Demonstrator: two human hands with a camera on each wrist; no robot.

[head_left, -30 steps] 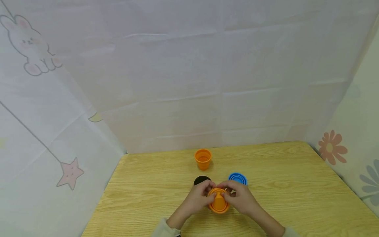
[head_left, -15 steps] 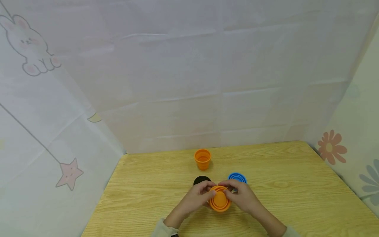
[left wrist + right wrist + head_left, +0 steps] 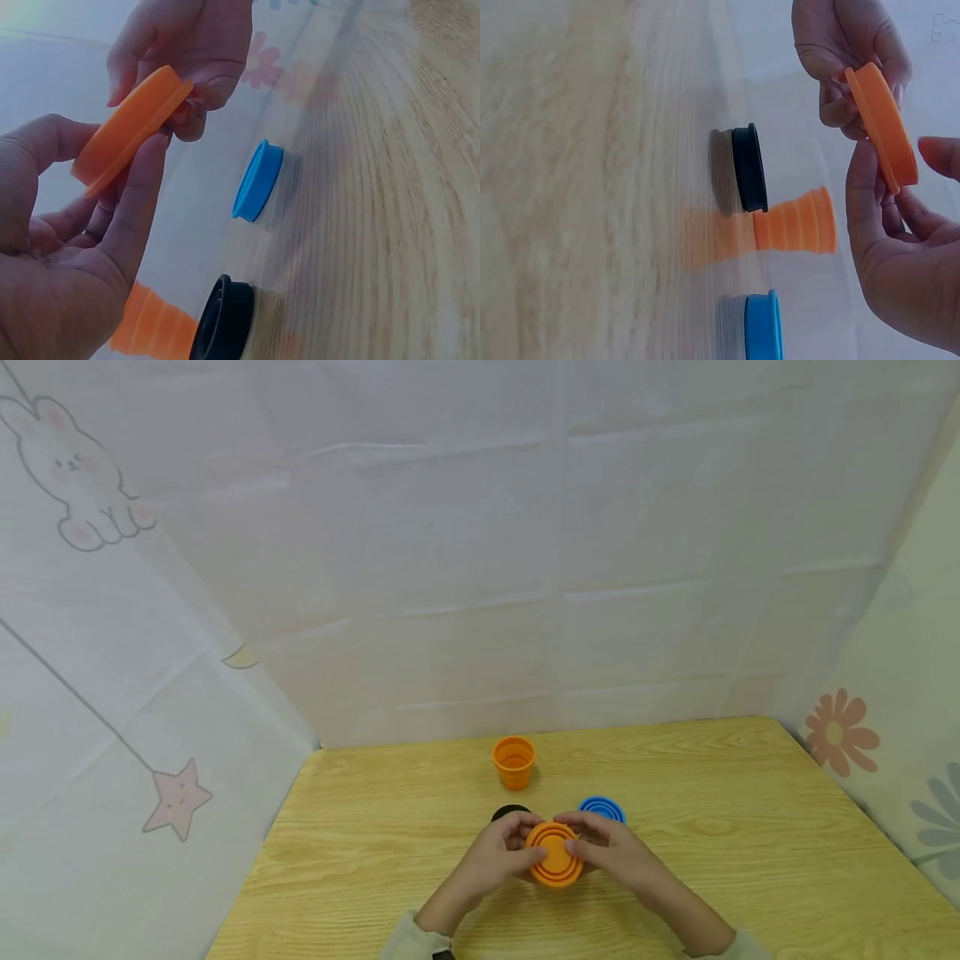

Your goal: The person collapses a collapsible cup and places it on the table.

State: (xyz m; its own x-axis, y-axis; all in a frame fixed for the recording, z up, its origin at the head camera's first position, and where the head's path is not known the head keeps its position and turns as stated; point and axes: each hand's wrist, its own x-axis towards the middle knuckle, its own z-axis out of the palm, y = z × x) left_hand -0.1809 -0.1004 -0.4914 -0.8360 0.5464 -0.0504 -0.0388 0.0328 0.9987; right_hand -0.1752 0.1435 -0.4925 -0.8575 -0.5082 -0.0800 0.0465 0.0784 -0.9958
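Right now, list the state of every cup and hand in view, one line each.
Held orange cup: collapsed flat, off the table
Far orange cup: extended, upright, mouth up
Blue cup: collapsed, on the table
Black cup: collapsed, on the table
Left hand: holding the collapsed orange cup
Right hand: holding it too

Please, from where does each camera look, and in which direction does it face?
Head: on the person's head, facing forward and down over the table; left hand, right hand and sleeves show.
Left wrist: on that wrist, looking toward the fingers and the flat orange cup; both hands show.
Right wrist: on that wrist, looking at the same cup from the other side; both hands show.
Shared: both wrist views show the blue cup, black cup and standing orange cup.
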